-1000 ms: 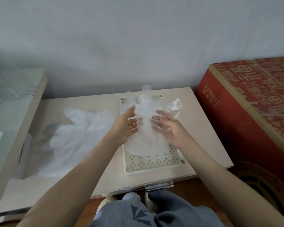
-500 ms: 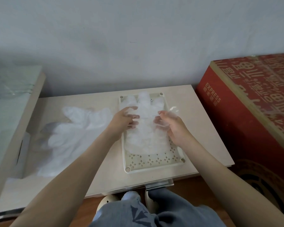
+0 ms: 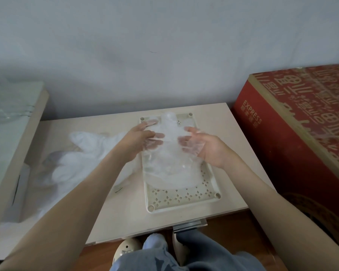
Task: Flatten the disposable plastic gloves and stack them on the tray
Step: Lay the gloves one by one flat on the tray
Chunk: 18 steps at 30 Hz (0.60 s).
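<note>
Head cam only: looks forward and down onto the surface [image 3: 125, 222], close range; tray [image 3: 182, 200] centred, wall [image 3: 164, 45] at top, lap [image 3: 164, 259] at bottom edge.

We see a pale table [image 3: 213, 114] set against a grey-white wall [image 3: 164, 45], a red carton printed EXPRESS [image 3: 286, 153] just past its right edge, a glass-topped unit [image 3: 6, 137] beyond its left edge, and wooden floor [image 3: 229, 227] below its near edge.
</note>
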Each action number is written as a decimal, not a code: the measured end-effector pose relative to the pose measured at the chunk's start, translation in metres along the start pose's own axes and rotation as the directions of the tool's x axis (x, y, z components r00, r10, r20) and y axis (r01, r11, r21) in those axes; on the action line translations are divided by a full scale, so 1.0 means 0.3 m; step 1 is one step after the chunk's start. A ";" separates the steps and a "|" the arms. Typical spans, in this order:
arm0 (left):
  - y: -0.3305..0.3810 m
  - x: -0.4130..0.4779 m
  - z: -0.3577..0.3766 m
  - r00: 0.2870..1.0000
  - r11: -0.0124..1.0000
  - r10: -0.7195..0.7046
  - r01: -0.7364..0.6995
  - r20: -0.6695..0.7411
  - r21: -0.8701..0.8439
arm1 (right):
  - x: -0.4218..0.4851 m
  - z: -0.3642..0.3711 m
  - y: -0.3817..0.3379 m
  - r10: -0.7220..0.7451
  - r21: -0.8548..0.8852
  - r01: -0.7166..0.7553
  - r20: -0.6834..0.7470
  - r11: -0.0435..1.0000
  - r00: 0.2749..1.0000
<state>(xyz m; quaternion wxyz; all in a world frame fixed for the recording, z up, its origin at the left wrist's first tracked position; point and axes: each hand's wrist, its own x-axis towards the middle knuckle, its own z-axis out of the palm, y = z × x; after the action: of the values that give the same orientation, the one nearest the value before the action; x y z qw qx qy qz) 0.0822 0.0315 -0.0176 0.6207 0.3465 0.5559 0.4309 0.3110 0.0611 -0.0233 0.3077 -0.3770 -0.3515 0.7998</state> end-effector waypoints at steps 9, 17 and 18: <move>0.013 -0.007 0.005 0.995 0.993 -0.007 -0.005 0.104 0.114 | 0.035 -0.047 -0.085 -0.031 -0.087 0.035 0.042 0.996 0.999; -0.006 0.027 0.045 0.990 0.999 0.040 -0.041 -0.132 -0.011 | 0.075 -0.049 -0.090 -0.077 -0.428 0.056 -0.032 0.902 0.997; -0.018 0.038 0.049 0.973 0.999 0.046 -0.043 -0.225 0.020 | 0.079 -0.052 -0.091 -0.088 -0.458 0.053 -0.054 0.887 0.995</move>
<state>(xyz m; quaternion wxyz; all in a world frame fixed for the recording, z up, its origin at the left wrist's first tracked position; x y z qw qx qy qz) 0.0975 0.0406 -0.0248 0.5412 0.3124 0.6182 0.4768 0.3174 0.0996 -0.0182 0.2520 -0.4546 -0.5314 0.6689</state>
